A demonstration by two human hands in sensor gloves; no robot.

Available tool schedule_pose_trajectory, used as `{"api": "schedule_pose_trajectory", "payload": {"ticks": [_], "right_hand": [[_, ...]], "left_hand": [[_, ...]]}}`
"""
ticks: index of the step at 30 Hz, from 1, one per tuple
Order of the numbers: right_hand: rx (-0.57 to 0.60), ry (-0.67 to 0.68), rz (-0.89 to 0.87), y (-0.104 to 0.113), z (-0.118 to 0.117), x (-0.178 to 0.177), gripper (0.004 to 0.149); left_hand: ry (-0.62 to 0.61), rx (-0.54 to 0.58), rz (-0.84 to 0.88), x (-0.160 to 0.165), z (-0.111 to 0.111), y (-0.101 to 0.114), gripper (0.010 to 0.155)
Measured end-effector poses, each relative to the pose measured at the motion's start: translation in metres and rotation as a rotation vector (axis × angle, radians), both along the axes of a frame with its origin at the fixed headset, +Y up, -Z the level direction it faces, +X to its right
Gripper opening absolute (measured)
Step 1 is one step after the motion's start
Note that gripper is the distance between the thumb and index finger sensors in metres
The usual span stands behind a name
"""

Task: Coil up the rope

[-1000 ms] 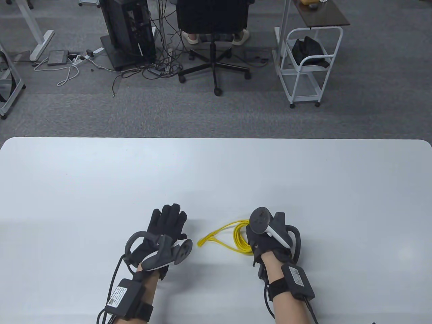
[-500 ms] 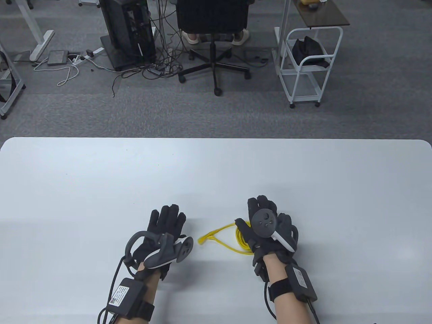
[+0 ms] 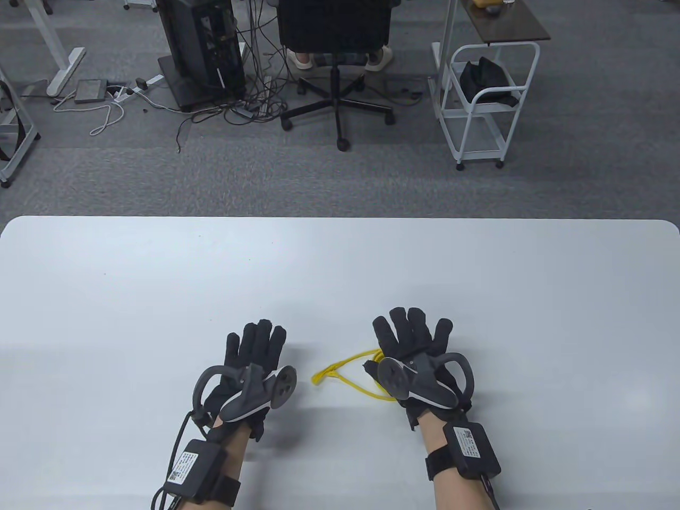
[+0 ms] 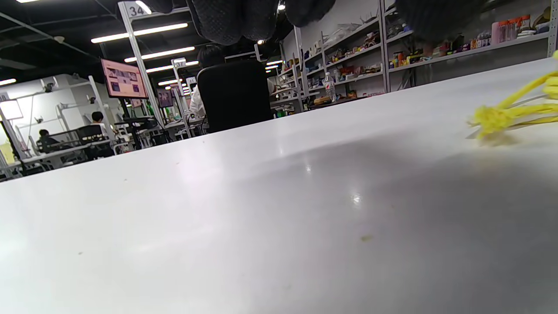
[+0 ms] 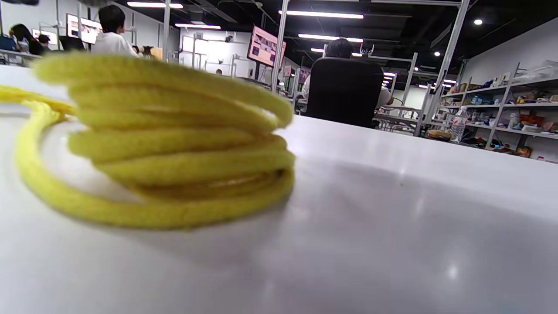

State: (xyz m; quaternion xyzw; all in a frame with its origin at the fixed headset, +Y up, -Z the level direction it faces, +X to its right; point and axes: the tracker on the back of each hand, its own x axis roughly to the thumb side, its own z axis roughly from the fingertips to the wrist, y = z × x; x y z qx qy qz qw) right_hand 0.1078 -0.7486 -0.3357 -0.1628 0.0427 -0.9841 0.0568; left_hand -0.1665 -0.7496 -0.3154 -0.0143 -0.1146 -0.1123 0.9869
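Observation:
The yellow rope [image 3: 340,369] lies on the white table [image 3: 340,265], wound into a small stacked coil, with a knotted end pointing left. The right wrist view shows the coil [image 5: 174,144] standing free on the table, no fingers on it. My right hand [image 3: 411,340] is spread, palm down, over the coil's right part and hides it. Whether it touches the rope I cannot tell. My left hand [image 3: 255,350] lies open and empty on the table, left of the knotted end [image 4: 492,117] and apart from it.
Both hands are near the table's front edge. Beyond the far edge stand an office chair [image 3: 334,32], a computer tower with cables [image 3: 204,48] and a white cart [image 3: 486,101].
My right hand has let go of the coil, turned palm down and spread its fingers over it. My left hand has shifted slightly left. The rope has stayed in place.

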Motion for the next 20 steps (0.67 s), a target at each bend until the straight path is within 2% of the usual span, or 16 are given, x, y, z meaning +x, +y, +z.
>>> {"api": "schedule_pose_trajectory", "payload": {"ticks": [5, 20], "right_hand": [[-0.055, -0.038, 0.049, -0.009, -0.002, 0.006, 0.083], [-0.096, -0.081, 0.057, -0.016, -0.005, 0.012, 0.083]], "left_hand": [[0.007, -0.029, 0.025, 0.000, -0.002, -0.002, 0.081], [0.010, -0.065, 0.077, -0.001, -0.004, -0.002, 0.078]]}}
